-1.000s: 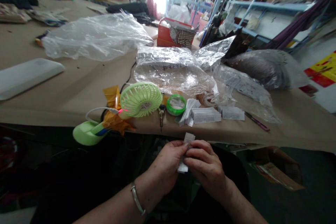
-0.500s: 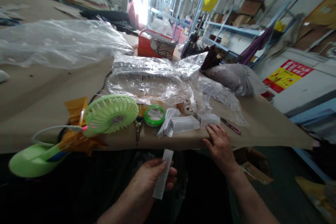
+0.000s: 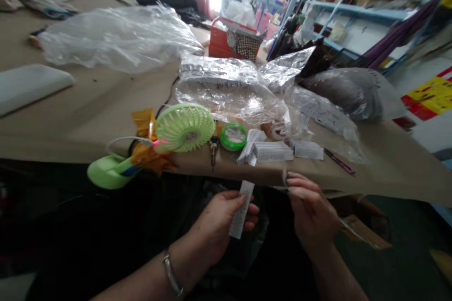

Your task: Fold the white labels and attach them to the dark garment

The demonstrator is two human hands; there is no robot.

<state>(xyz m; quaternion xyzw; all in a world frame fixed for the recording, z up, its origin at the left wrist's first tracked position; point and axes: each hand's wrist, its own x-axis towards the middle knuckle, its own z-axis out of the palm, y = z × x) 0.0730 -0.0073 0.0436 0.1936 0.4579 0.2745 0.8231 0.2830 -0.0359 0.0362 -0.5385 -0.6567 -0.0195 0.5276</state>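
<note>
My left hand (image 3: 221, 218) is closed around a narrow white printed paper slip (image 3: 241, 209), held upright below the table's front edge. My right hand (image 3: 310, 209) hovers just to its right with the fingers drawn together in a pinch; something thin and pale shows at the fingertips, too small to name. On the table edge right above the hands lie small stacks of white printed labels (image 3: 273, 151) and a crumpled one (image 3: 249, 146).
A green handheld fan (image 3: 184, 128) lies on orange tape scraps beside a round green-rimmed tin (image 3: 233, 136) and a key (image 3: 213, 148). Crumpled clear plastic bags (image 3: 233, 91) cover the brown paper-covered table (image 3: 88, 117). A pen (image 3: 339, 161) lies right. Red box (image 3: 221, 42) behind.
My right hand has come back off the table edge by the label stacks and closed into a pinch beside the slip. The left hand still holds the slip.
</note>
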